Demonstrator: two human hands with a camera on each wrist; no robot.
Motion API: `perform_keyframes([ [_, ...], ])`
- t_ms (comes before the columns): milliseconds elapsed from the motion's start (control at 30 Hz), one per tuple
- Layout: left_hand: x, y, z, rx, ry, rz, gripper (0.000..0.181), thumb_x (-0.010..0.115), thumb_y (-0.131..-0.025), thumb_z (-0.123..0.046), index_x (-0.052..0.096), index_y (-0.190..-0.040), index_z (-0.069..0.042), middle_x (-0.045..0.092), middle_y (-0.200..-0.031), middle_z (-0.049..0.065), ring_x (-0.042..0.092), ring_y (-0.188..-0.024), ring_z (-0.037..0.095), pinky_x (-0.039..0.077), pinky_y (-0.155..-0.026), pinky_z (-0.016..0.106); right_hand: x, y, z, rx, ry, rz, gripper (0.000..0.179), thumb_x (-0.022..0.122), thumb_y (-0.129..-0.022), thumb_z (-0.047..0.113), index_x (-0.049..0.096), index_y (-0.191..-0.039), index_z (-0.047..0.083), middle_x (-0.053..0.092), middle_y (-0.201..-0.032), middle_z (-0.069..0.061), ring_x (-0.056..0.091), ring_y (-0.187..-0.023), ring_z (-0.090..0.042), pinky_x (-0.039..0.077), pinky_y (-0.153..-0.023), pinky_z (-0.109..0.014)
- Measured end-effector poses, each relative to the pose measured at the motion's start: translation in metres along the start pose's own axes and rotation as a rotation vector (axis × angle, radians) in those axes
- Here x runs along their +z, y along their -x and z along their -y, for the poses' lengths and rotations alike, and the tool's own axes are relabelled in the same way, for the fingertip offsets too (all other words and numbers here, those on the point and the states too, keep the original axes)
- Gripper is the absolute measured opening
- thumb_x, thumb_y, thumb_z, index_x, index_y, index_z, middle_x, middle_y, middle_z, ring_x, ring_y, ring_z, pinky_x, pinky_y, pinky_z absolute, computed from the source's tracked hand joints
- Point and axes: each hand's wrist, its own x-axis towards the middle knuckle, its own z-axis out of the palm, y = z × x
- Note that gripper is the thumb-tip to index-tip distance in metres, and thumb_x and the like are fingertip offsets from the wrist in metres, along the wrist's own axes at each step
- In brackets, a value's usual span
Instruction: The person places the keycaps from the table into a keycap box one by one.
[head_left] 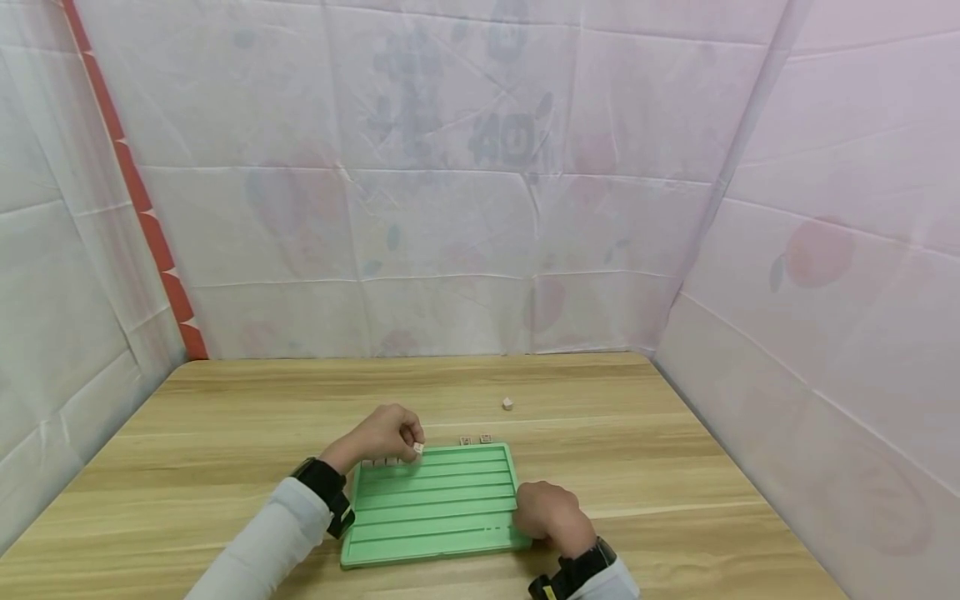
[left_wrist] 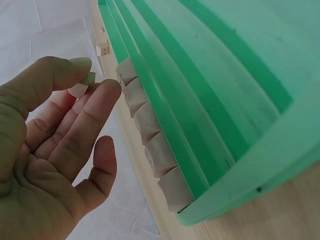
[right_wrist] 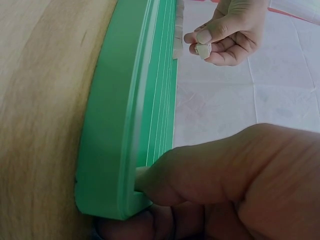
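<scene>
My left hand (head_left: 386, 433) pinches a small pale block (head_left: 418, 448) between thumb and fingertips, just over the far edge of a green ridged tray (head_left: 435, 500). In the left wrist view, several similar pale blocks (left_wrist: 160, 154) stand in a row along that edge, close beside my fingers. My right hand (head_left: 546, 510) grips the tray's near right corner. The right wrist view shows its thumb (right_wrist: 170, 172) over the rim and the other fingers curled below, partly hidden by the tray.
Beyond the tray's far edge lie two small marked blocks (head_left: 476, 439). Farther back on the wooden table (head_left: 637, 467) sits another pale block (head_left: 507, 404). White sheeting (head_left: 450, 217) hangs behind the table and along both sides.
</scene>
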Motion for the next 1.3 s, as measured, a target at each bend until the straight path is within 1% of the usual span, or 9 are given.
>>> perform_keyframes([
  [267, 0.000, -0.001, 0.000, -0.009, -0.018, -0.014, 0.015, 0.072, -0.074, 0.002, 0.062, -0.078, -0.007, 0.057, -0.070, -0.002, 0.054, -0.064, 0.015, 0.047, -0.058, 0.030, 0.000, 0.000, 0.000, 0.006, 0.004, 0.005, 0.019, 0.054, -0.083, 0.002, 0.056, -0.065, 0.005, 0.050, -0.057, -0.006, 0.044, -0.045, -0.016, 0.035, -0.043, -0.027],
  [433, 0.001, -0.001, -0.001, 0.004, -0.037, -0.032, 0.014, 0.074, -0.074, 0.000, 0.062, -0.077, -0.007, 0.057, -0.070, -0.003, 0.055, -0.063, 0.014, 0.048, -0.058, 0.029, 0.000, -0.001, 0.000, 0.004, -0.005, 0.001, 0.018, 0.054, -0.083, 0.002, 0.055, -0.065, 0.005, 0.050, -0.057, -0.007, 0.044, -0.045, -0.016, 0.035, -0.043, -0.027],
  [600, 0.005, -0.001, -0.003, 0.011, -0.031, -0.038, 0.014, 0.074, -0.073, 0.003, 0.063, -0.075, -0.006, 0.056, -0.069, -0.003, 0.053, -0.061, 0.013, 0.046, -0.057, 0.028, 0.000, 0.000, -0.001, -0.004, -0.007, -0.002, 0.019, 0.053, -0.083, 0.002, 0.055, -0.064, 0.006, 0.049, -0.057, -0.006, 0.043, -0.046, -0.016, 0.033, -0.044, -0.027],
  [700, 0.008, -0.003, -0.005, 0.004, -0.037, -0.041, 0.013, 0.074, -0.074, 0.002, 0.063, -0.073, -0.006, 0.055, -0.067, -0.003, 0.050, -0.059, 0.012, 0.045, -0.056, 0.028, 0.000, 0.000, -0.001, -0.006, -0.009, -0.002, 0.020, 0.053, -0.083, 0.001, 0.055, -0.064, 0.006, 0.049, -0.057, -0.006, 0.043, -0.046, -0.016, 0.033, -0.044, -0.028],
  [800, 0.012, -0.005, -0.005, -0.011, -0.063, -0.046, 0.013, 0.074, -0.074, 0.000, 0.063, -0.072, -0.008, 0.054, -0.069, -0.004, 0.047, -0.061, 0.013, 0.043, -0.057, 0.029, 0.000, 0.000, -0.001, -0.006, -0.013, 0.002, 0.020, 0.053, -0.083, 0.001, 0.055, -0.064, 0.006, 0.049, -0.057, -0.006, 0.043, -0.046, -0.016, 0.034, -0.044, -0.027],
  [933, 0.015, -0.008, -0.004, -0.048, -0.080, -0.045, 0.014, 0.074, -0.074, -0.003, 0.063, -0.073, -0.011, 0.055, -0.075, -0.004, 0.046, -0.070, 0.016, 0.042, -0.064, 0.033, -0.001, 0.000, 0.000, -0.003, -0.018, 0.008, 0.019, 0.053, -0.083, 0.002, 0.055, -0.065, 0.005, 0.049, -0.057, -0.006, 0.043, -0.045, -0.016, 0.034, -0.043, -0.027],
  [1067, 0.017, -0.009, -0.005, -0.063, -0.062, -0.037, 0.013, 0.074, -0.075, -0.002, 0.064, -0.074, -0.011, 0.057, -0.082, -0.001, 0.048, -0.076, 0.017, 0.044, -0.069, 0.038, -0.001, -0.001, 0.000, 0.002, -0.021, 0.017, 0.019, 0.053, -0.084, 0.002, 0.056, -0.065, 0.005, 0.049, -0.057, -0.006, 0.044, -0.046, -0.016, 0.035, -0.043, -0.027],
  [1167, 0.018, -0.010, -0.006, -0.061, -0.064, -0.034, 0.013, 0.074, -0.075, -0.002, 0.064, -0.075, -0.010, 0.058, -0.082, 0.000, 0.049, -0.075, 0.017, 0.044, -0.068, 0.038, -0.001, -0.001, 0.000, 0.005, -0.019, 0.019, 0.020, 0.053, -0.084, 0.003, 0.056, -0.065, 0.005, 0.049, -0.057, -0.006, 0.043, -0.045, -0.016, 0.034, -0.044, -0.027],
  [1300, 0.019, -0.010, -0.007, -0.055, -0.091, -0.033, 0.014, 0.075, -0.074, -0.002, 0.064, -0.074, -0.009, 0.056, -0.077, -0.002, 0.047, -0.071, 0.016, 0.043, -0.066, 0.037, -0.001, -0.001, 0.000, 0.001, -0.018, 0.015, 0.021, 0.053, -0.084, 0.003, 0.056, -0.063, 0.005, 0.049, -0.056, -0.006, 0.043, -0.045, -0.015, 0.033, -0.044, -0.027],
])
